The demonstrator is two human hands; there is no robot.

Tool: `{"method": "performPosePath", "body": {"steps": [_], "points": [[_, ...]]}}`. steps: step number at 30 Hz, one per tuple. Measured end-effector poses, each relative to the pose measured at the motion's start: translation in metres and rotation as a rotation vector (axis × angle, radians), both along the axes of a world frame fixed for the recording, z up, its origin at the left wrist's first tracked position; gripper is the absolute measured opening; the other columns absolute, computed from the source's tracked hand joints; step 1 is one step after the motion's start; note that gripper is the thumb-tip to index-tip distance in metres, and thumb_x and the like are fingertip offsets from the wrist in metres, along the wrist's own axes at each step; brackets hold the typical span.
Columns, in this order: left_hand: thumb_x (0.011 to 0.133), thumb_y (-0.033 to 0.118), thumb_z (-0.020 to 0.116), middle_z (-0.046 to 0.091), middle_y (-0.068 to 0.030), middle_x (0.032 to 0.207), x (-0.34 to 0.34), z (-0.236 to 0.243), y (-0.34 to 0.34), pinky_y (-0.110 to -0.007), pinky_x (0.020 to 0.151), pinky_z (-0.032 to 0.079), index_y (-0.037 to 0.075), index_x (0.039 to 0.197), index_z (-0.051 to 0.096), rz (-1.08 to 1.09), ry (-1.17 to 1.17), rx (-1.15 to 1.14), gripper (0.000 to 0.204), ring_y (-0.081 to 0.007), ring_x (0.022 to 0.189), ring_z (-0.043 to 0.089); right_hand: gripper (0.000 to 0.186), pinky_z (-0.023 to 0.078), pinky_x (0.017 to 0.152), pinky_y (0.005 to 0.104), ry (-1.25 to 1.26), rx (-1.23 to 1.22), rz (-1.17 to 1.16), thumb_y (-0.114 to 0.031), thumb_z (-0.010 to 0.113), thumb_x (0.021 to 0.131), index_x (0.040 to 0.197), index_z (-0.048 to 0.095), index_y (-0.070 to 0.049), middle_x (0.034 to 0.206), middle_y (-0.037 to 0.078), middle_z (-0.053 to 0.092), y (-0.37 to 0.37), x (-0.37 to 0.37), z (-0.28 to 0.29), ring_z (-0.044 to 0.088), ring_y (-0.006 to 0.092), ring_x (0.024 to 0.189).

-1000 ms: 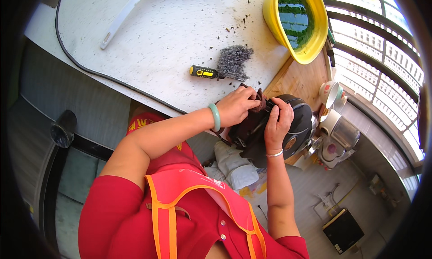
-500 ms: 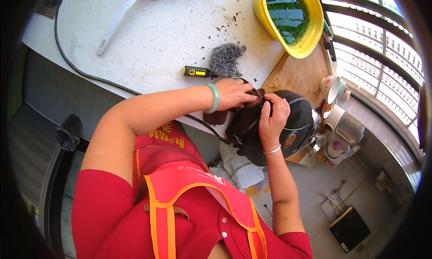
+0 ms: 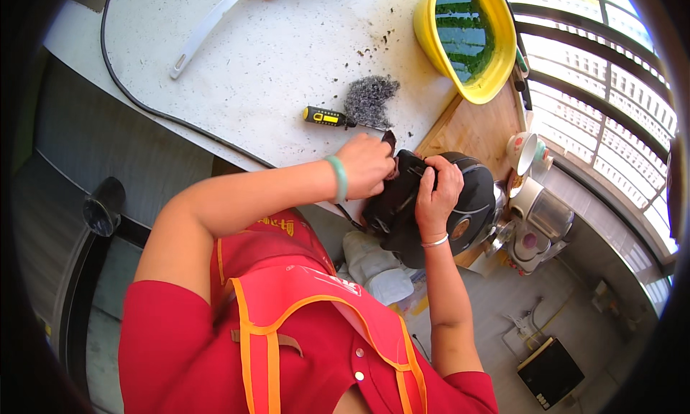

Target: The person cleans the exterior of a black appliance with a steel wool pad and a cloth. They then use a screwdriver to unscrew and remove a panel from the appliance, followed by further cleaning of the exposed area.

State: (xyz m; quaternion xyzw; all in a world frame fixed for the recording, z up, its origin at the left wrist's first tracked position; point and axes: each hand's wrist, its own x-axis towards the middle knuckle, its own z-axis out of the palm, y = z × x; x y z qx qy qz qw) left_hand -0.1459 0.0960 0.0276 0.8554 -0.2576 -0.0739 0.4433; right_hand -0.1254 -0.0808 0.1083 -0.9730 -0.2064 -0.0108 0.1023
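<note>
My left hand (image 3: 365, 167), with a green bangle on its wrist, is closed around a dark brown cloth (image 3: 389, 139); most of the cloth is hidden in the fist. It is against the left side of a rounded black appliance (image 3: 471, 180) with a small round brown emblem. My right hand (image 3: 438, 195), with a silver bracelet, grips the top edge of that appliance, fingers bent over it. Just beyond my left hand, a black-and-yellow-handled screwdriver (image 3: 325, 116) lies beside a grey steel wool scourer (image 3: 370, 101) on the white countertop (image 3: 273, 62).
A yellow basin (image 3: 425, 37) of greenish water stands at the far right beside a wooden board (image 3: 478, 130). Dark crumbs dot the counter. A black cord (image 3: 172, 118) runs along its near edge. Bowls (image 3: 521, 152) stand near the barred window; a white curved handle (image 3: 215, 29) lies far left.
My left hand has pulled back slightly and closed into a fist with the cloth bunched inside, uncovering more of the appliance's top. My right hand stays on the appliance. The view has shifted a little.
</note>
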Motion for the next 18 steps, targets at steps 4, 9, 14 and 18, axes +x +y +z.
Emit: {"method": "performPosePath", "body": {"steps": [4, 9, 14, 18], "points": [[0.080, 0.026, 0.061, 0.052, -0.0100, 0.080, -0.017, 0.008, 0.026, -0.037, 0.072, 0.040, 0.006, 0.077, 0.061, 0.192, 0.248, -0.214, 0.021, -0.0284, 0.080, 0.052, 0.013, 0.034, 0.096, 0.0418, -0.006, 0.014, -0.006, -0.010, 0.052, 0.082, 0.093, 0.057, -0.005, 0.093, 0.007, 0.060, 0.001, 0.000, 0.000, 0.055, 0.0262, 0.091], [0.076, 0.014, 0.062, 0.053, -0.0098, 0.084, -0.031, 0.008, 0.033, -0.037, 0.076, 0.041, 0.005, 0.083, 0.061, 0.428, 0.001, -0.386, 0.011, -0.0265, 0.082, 0.051, 0.012, 0.034, 0.096, 0.0413, -0.006, 0.016, 0.002, -0.010, 0.052, 0.083, 0.093, 0.057, -0.005, 0.094, 0.007, 0.060, 0.003, 0.000, -0.001, 0.055, 0.0261, 0.091], [0.068, 0.010, 0.063, 0.055, -0.0077, 0.082, -0.030, 0.027, 0.044, -0.035, 0.075, 0.043, 0.004, 0.092, 0.059, 0.288, -0.111, -0.148, 0.024, -0.0235, 0.080, 0.053, 0.012, 0.034, 0.096, 0.0410, -0.006, 0.019, 0.000, -0.009, 0.052, 0.083, 0.093, 0.057, -0.005, 0.094, 0.007, 0.060, 0.004, 0.000, 0.000, 0.055, 0.0257, 0.091], [0.067, 0.010, 0.064, 0.056, -0.0067, 0.079, -0.025, 0.037, 0.058, -0.034, 0.074, 0.044, 0.004, 0.091, 0.059, 0.255, -0.061, 0.052, 0.025, -0.0226, 0.078, 0.054, 0.012, 0.034, 0.096, 0.0408, -0.006, 0.026, -0.002, -0.009, 0.053, 0.083, 0.093, 0.057, -0.005, 0.094, 0.006, 0.060, 0.003, 0.001, 0.000, 0.055, 0.0255, 0.091]]}}
